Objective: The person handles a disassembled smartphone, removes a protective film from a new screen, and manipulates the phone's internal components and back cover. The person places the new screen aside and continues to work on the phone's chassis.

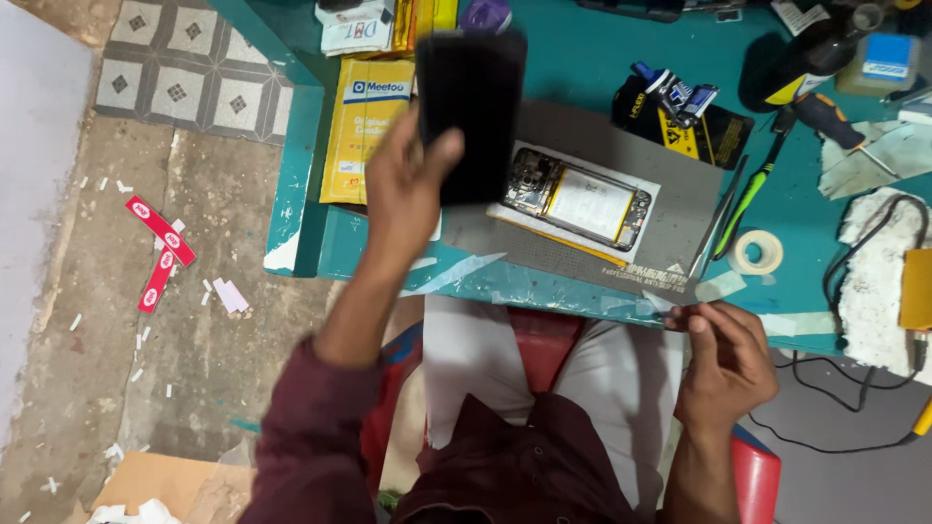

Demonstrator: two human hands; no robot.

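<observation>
1. Nearest: dark red sleeves, pale trousers, a red seat (752, 471) beneath.
2. Right hand (726, 361) low at the near edge of the teal surface (582, 58), fingers curled and pinched on a small clear strip of film (670, 307); grip closed around that strip, nothing else held.
3. Left hand (406, 189) raised above the surface's near left corner, fingers and thumb clamped on the lower edge of a black phone screen panel (473, 107), held upright and tilted a little, glass dark.
4. Just beyond the hands: grey work mat (602, 136) lying on the surface, with an opened phone body (575, 202) on it, resting on a white sheet, battery and circuit parts exposed.
5. Left of the mat: yellow package (361, 131), partly under the held panel.
6. Right of the mat: green-handled tool (746, 209), roll of white tape (756, 252), black-and-yellow pouch (684, 121) beside them.
7. Further right: white cloth (879, 281) with a black cable (854, 257) looping over it.
8. Far left, off the surface: stone floor (194, 320) with red strips (158, 247) and white paper scraps scattered about.
</observation>
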